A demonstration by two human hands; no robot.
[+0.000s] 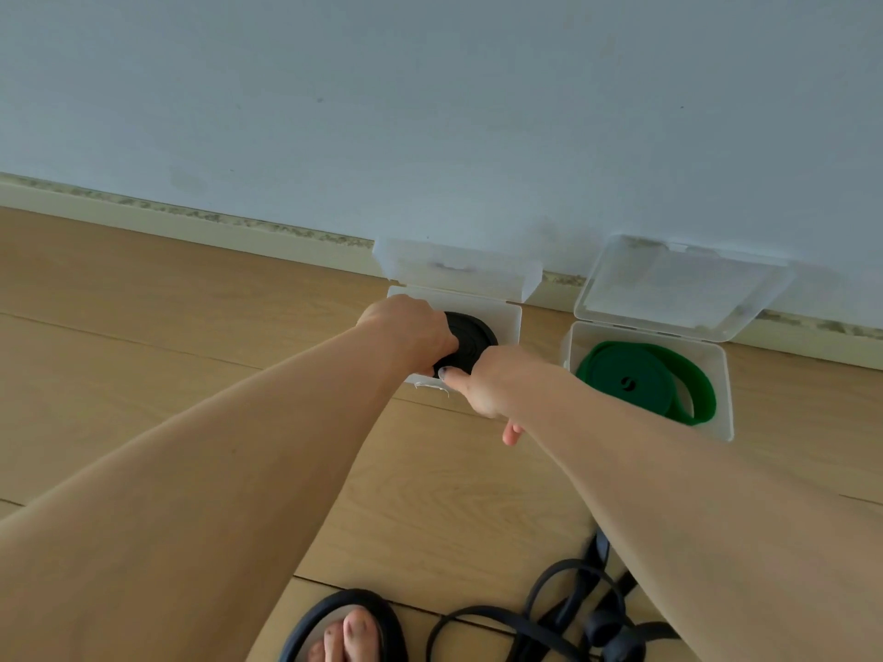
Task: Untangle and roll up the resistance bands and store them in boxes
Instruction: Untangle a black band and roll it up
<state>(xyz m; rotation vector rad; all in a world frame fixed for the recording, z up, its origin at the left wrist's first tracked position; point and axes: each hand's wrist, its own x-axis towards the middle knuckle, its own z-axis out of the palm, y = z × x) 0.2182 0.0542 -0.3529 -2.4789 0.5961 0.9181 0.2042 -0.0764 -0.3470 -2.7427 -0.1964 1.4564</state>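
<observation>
— Black rolled band (470,340), coiled tight, sitting in the left clear box (509,322) by the baseboard (191,222).

— And the hands?

— Both reaching far forward, arms nearly straight. Left hand (406,327) over the near-left side of the coil, fingers curled round its edge, knuckles up. Right hand (487,384) at the near-right side, thumb (451,375) pressed on the coil's rim, other fingers mostly hidden under the palm, one fingertip poking out below the wrist.

— Clamped, then?

— Left clamped on the coil. Right pinching or pressing it with the thumb; hard to tell how the hidden fingers lie.

— Lids?

— Both hinged lids standing open, leaning back against the wall (430,112).

— Second box?

— Right clear box (721,375), just beside the first, holding a green rolled band (645,379), coil looser, one loop bulging toward the right wall.

— Anything nearer?

— Tangle of dark bands (549,613) on the wooden floor (143,303), at the bottom edge under the right forearm. Bare toes in a black sandal (344,623) just left of the tangle.
</observation>
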